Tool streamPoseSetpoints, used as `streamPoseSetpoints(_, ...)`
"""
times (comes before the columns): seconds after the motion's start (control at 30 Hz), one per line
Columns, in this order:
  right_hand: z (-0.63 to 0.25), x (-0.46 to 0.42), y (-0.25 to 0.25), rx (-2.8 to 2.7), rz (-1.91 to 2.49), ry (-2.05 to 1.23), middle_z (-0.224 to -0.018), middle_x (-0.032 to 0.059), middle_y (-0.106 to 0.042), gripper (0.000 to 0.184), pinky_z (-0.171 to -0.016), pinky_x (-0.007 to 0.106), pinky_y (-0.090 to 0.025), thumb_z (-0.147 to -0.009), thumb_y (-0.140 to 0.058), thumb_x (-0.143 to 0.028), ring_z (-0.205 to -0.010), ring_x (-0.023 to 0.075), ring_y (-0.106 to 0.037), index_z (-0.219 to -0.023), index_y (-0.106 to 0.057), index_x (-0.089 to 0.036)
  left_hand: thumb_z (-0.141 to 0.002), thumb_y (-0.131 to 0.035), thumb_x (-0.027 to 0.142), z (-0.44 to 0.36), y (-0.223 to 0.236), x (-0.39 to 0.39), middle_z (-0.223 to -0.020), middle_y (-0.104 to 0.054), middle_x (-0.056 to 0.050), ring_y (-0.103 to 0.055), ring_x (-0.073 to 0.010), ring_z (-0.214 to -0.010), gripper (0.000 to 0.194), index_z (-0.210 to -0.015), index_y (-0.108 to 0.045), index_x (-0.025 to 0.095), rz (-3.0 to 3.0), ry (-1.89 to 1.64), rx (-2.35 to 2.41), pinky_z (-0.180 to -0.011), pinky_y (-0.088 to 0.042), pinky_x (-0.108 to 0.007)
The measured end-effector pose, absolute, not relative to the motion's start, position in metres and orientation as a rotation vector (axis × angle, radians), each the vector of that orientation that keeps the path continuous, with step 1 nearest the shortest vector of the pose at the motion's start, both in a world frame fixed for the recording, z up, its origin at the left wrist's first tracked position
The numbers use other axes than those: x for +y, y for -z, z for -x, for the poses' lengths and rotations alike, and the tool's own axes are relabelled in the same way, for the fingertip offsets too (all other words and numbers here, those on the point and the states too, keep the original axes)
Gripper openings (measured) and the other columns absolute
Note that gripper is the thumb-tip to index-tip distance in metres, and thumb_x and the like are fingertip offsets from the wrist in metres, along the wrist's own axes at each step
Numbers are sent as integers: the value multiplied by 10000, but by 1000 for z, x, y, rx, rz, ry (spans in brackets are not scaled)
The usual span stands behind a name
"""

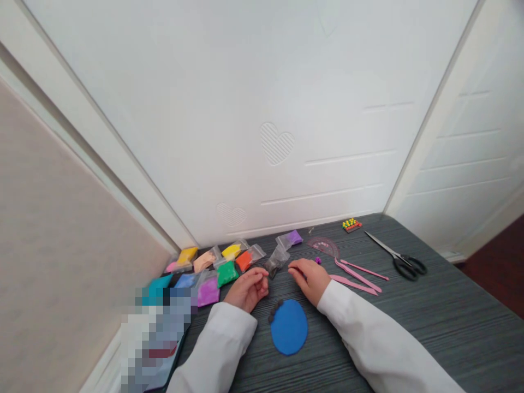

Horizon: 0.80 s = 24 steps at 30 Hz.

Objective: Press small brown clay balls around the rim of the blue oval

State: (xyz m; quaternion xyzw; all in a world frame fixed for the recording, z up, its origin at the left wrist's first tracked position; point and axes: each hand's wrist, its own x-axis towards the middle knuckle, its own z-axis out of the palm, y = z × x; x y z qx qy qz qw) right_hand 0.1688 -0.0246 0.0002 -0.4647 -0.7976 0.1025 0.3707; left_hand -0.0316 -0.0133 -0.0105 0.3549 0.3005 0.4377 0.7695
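Observation:
My left hand (248, 289) is curled palm up, thumb and fingertips together; whatever may be between them is too small to make out. Across a narrow gap, my right hand (310, 278) is bent palm down with its fingers pressed together, and its fingertips show nothing I can name. Below and between both hands lies a flat blue clay disc (289, 328). Several small black clay lumps (275, 309) sit along its upper left edge. Just beyond the hands is a clear bag with dark clay (275, 265).
Bagged clay, including green (227, 273), orange (244, 261) and purple (208, 292), lies at left. Pink modelling tools (356, 284), a pink protractor (324, 245) and black-handled scissors (403, 263) lie right. Small yellow and red pieces (351, 225) stand near the white wall panel (286, 180).

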Motion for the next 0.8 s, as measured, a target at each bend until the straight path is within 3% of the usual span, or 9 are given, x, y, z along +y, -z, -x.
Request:
streamPoseSetpoints(0.1, -170, -28, 4, -2053, 1191, -269, -739, 8, -603, 131, -646, 259, -414, -825, -427, -273, -703, 135, -545, -835, -531, -194, -660, -513, 104, 31, 9, -13, -535, -536, -28, -450, -90, -472, 35, -661, -547, 108, -766, -928, 621, -473, -304, -219)
streamPoseSetpoints(0.23, -172, -33, 6, -2036, 1192, -275, -629, -2, -550, 187, -562, 260, -410, -762, -516, -363, -601, 136, -510, -795, -505, -180, -615, -485, 109, 31, 8, -15, -419, -367, 30, -378, -81, -409, 68, -550, -495, 127, -734, -916, 578, -434, -248, -216)
streamPoseSetpoints(0.37, -175, -36, 6, -2026, 1148, -271, -775, 32, -579, 122, -679, 279, -430, -802, -460, -257, -737, 145, -526, -879, -515, -179, -653, -475, 152, 32, 8, -15, -426, -289, 47, -367, -81, -422, 83, -593, -523, 121, -708, -908, 574, -454, -263, -225)
streamPoseSetpoints(0.57, -178, -33, 9, -2046, 1078, -247, -947, 51, -581, 223, -832, 310, -404, -793, -410, -122, -930, 157, -502, -973, -521, -193, -654, -485, 171, 32, 8, -16, -481, -310, 44, -364, -76, -452, 121, -734, -556, 114, -702, -912, 573, -462, -265, -221)
streamPoseSetpoints(0.8, -178, -36, 5, -2092, 1118, -249, -887, 35, -612, 180, -754, 314, -415, -826, -412, -201, -827, 158, -534, -959, -534, -197, -692, -487, 159, 30, 7, -16, -473, -272, 58, -348, -69, -440, 59, -713, -530, 124, -715, -902, 574, -453, -260, -214)
